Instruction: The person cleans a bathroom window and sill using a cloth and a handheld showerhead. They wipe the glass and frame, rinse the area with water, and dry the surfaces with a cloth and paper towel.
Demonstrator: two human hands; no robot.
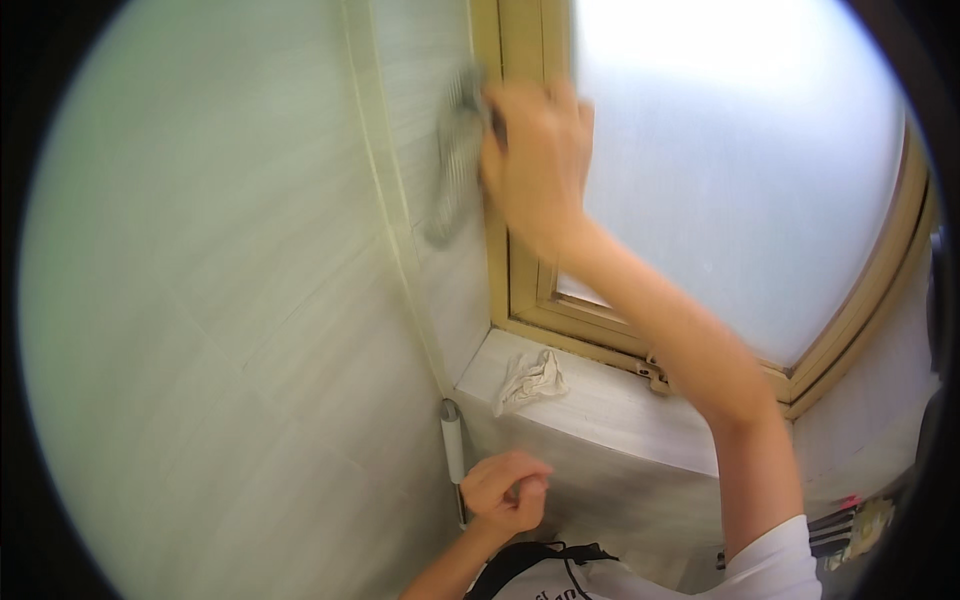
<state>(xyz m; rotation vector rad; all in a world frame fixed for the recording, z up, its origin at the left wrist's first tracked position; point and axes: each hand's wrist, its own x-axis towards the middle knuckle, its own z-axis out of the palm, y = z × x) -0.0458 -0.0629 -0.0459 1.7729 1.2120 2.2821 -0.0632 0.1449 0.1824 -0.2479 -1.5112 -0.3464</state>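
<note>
My right hand [540, 165] is raised to the left side of the window frame, blurred by motion. Its fingers are closed on a grey striped cloth [455, 185], which hangs down along the narrow tiled wall strip beside the frame. Part of the cloth is hidden behind the fingers. Low in the view, my left hand [507, 490] is held in front of me with its fingers curled in loosely, and nothing shows in it. Just left of it stands a white handle [453, 445] with a grey end and a thin metal rod, partly behind the hand.
A crumpled whitish cloth [533, 380] lies on the tiled window sill [610, 405]. The frosted window pane [740, 180] sits in a tan frame with a metal latch [653, 375] at its bottom. A pale tiled wall [220, 280] rises at left. Dark items and hanging fabric crowd the lower right.
</note>
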